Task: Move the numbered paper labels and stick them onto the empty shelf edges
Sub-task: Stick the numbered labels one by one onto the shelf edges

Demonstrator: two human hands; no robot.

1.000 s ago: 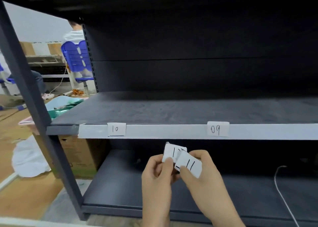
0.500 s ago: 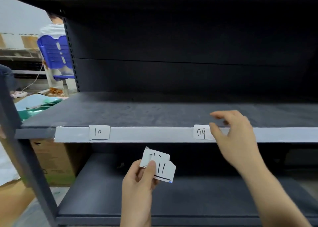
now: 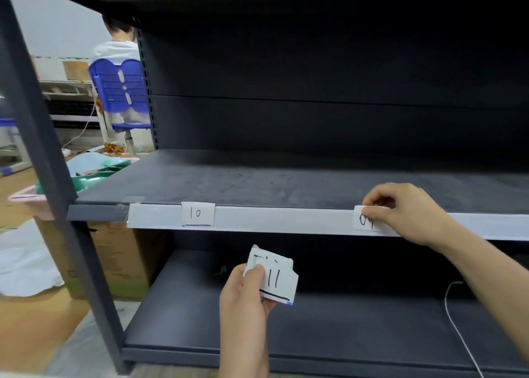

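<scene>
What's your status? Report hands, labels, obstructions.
Left hand gripping label stack, 11 on top. Right hand pinching 09 label on white shelf edge. 10 label stuck. Nothing in the way.

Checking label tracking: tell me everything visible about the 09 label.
The 09 label is a small white paper slip with "09" handwritten in dark ink. It sits flat on the white strip along the middle shelf's front edge, right of the 10 label. The right hand pinches its top right corner, covering part of it; the lower edge looks slightly lifted.
</scene>
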